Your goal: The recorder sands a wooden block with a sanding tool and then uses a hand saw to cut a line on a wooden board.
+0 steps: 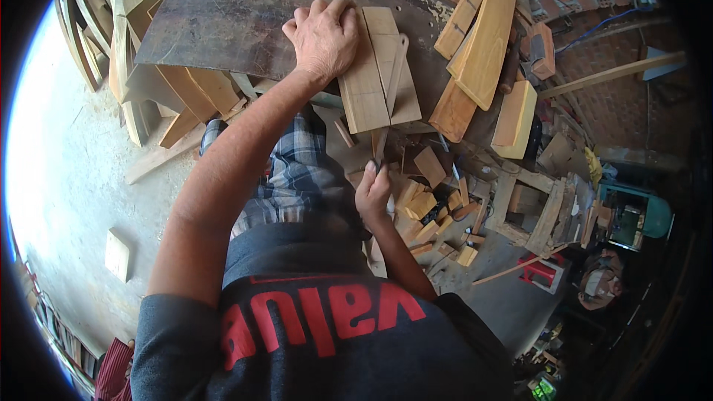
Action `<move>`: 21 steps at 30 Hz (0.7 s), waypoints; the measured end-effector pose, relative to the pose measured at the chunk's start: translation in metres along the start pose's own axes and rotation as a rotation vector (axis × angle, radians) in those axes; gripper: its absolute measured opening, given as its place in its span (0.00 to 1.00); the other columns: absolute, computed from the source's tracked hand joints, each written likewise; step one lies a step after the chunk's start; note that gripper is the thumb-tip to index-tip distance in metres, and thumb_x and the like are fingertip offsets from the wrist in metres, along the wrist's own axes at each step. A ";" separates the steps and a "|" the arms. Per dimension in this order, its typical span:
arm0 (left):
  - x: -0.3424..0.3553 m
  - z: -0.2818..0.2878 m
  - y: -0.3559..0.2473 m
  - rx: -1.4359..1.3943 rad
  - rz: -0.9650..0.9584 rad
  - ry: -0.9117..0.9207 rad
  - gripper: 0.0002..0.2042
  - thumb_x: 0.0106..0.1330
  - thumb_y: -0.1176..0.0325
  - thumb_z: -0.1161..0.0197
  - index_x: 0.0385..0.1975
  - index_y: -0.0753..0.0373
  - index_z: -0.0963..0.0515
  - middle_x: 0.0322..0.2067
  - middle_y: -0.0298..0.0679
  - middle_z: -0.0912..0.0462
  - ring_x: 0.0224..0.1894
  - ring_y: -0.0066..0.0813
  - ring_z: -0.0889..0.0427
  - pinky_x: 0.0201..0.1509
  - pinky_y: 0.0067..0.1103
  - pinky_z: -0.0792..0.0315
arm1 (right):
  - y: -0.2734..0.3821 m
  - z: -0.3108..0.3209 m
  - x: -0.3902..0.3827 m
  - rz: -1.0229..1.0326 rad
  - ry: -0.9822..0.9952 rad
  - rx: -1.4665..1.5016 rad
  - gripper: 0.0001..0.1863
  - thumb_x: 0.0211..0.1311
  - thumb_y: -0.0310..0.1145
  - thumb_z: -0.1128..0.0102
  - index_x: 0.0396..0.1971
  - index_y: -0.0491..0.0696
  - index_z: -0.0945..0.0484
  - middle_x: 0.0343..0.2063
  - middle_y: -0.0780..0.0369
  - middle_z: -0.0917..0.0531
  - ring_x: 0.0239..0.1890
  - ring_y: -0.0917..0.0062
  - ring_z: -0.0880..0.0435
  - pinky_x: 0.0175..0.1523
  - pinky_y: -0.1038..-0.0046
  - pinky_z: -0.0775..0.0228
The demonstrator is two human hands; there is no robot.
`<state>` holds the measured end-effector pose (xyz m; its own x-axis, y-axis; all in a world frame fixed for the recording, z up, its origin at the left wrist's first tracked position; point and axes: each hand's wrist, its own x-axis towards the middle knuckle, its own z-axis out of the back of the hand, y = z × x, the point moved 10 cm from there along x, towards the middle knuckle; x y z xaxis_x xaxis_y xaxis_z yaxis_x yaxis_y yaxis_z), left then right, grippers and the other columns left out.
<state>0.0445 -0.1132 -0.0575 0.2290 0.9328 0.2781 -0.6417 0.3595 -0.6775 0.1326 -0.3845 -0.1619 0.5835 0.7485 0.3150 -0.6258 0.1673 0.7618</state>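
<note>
On the dark worn bench top (223, 22) lies a pale wooden board (362, 100), its near end reaching past the bench edge. A long line or cut runs lengthwise through the board. Bent fingers of my left hand (324, 41) press on the board's left side and hold it down. Below the bench edge my right hand (373, 191) is closed round the handle of a handsaw (396, 78). The saw's brownish blade, with a hole near its tip, slants up along the line over the board. Most of the handle is hidden in my fingers.
Thick timber pieces (486, 41) lie stacked on the bench's right. Curved wooden parts (193, 96) lean at the left. Several offcuts (423, 204) litter the floor at right, near a wooden frame (531, 208). One pale block (116, 255) lies on the floor at left.
</note>
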 end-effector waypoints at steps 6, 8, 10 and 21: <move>0.000 -0.001 0.000 0.017 0.004 0.007 0.17 0.68 0.52 0.52 0.49 0.48 0.21 0.48 0.40 0.22 0.53 0.47 0.29 0.61 0.42 0.46 | -0.011 -0.011 0.001 0.008 0.059 -0.014 0.11 0.68 0.30 0.51 0.44 0.39 0.27 0.26 0.48 0.20 0.28 0.48 0.20 0.31 0.56 0.30; 0.000 -0.001 0.000 0.011 0.006 0.006 0.17 0.68 0.52 0.51 0.49 0.48 0.21 0.48 0.39 0.22 0.54 0.46 0.29 0.62 0.41 0.46 | 0.002 0.000 0.001 0.159 -0.071 0.041 0.12 0.68 0.30 0.50 0.46 0.39 0.26 0.27 0.47 0.20 0.29 0.48 0.20 0.31 0.56 0.30; 0.001 -0.002 0.000 -0.003 0.006 0.009 0.17 0.68 0.52 0.51 0.49 0.48 0.21 0.47 0.39 0.22 0.54 0.46 0.29 0.62 0.41 0.47 | -0.003 -0.005 0.005 0.091 -0.031 0.004 0.11 0.68 0.30 0.50 0.44 0.39 0.26 0.26 0.48 0.20 0.28 0.48 0.20 0.31 0.56 0.30; 0.001 -0.004 -0.002 0.000 -0.002 0.028 0.17 0.68 0.51 0.52 0.50 0.47 0.22 0.48 0.40 0.23 0.55 0.46 0.30 0.63 0.41 0.49 | 0.001 -0.005 0.014 0.042 -0.014 0.008 0.08 0.68 0.29 0.52 0.34 0.41 0.27 0.22 0.49 0.21 0.27 0.48 0.20 0.31 0.56 0.30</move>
<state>0.0491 -0.1132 -0.0588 0.2508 0.9325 0.2600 -0.6413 0.3612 -0.6770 0.1377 -0.3701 -0.1596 0.5639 0.7457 0.3550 -0.6460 0.1304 0.7521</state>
